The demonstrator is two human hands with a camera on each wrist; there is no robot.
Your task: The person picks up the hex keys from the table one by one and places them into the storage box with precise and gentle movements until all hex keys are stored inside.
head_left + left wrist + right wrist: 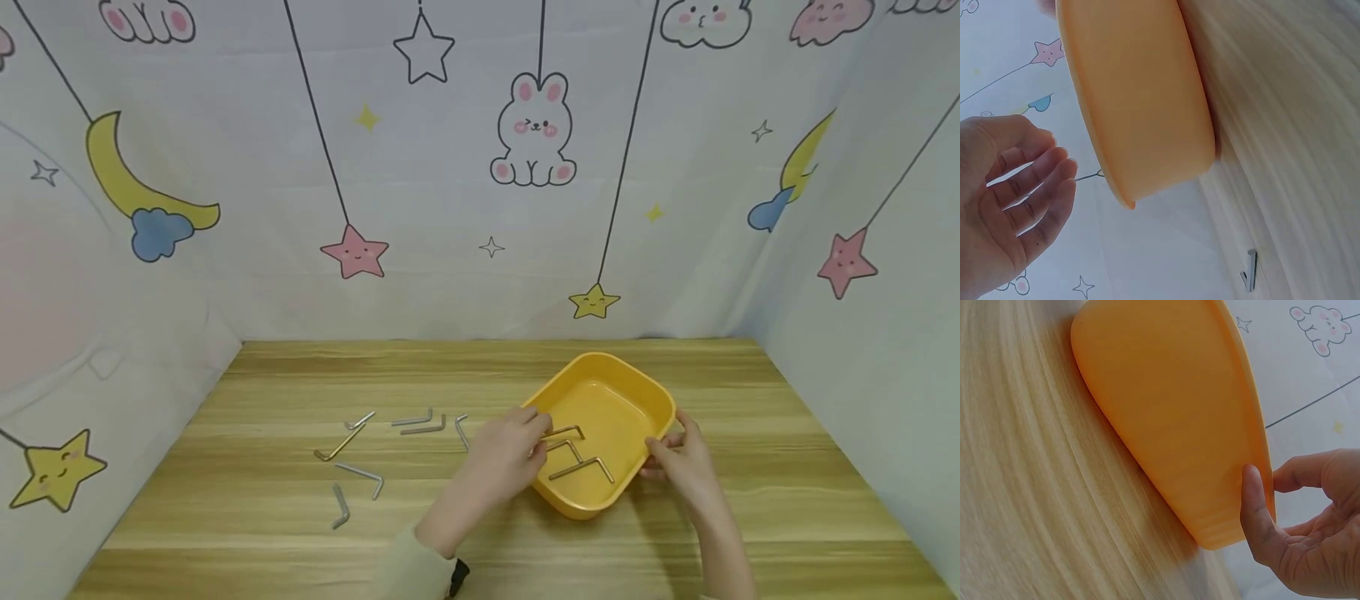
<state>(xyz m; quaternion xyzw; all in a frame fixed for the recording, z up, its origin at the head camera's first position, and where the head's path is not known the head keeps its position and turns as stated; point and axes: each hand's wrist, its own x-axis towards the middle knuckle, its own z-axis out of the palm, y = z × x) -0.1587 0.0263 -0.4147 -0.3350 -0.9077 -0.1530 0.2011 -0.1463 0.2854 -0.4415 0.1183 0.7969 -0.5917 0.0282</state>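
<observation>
In the tray (611,402) lie hex keys (576,467), any lettering unreadable.

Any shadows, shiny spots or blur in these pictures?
Head view: a small glint on the floor of the yellow tray, with soft shadow on the wooden table beside it; left wrist view: the table's grain looks soft and smeared; right wrist view: a shadow hugs the tray's base, and the grain is blurry too, cause unclear.

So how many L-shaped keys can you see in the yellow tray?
3 in the yellow tray: the far key beside the left hand, the middle key, and the near key closest to the person. The left hand may hide others.
</observation>
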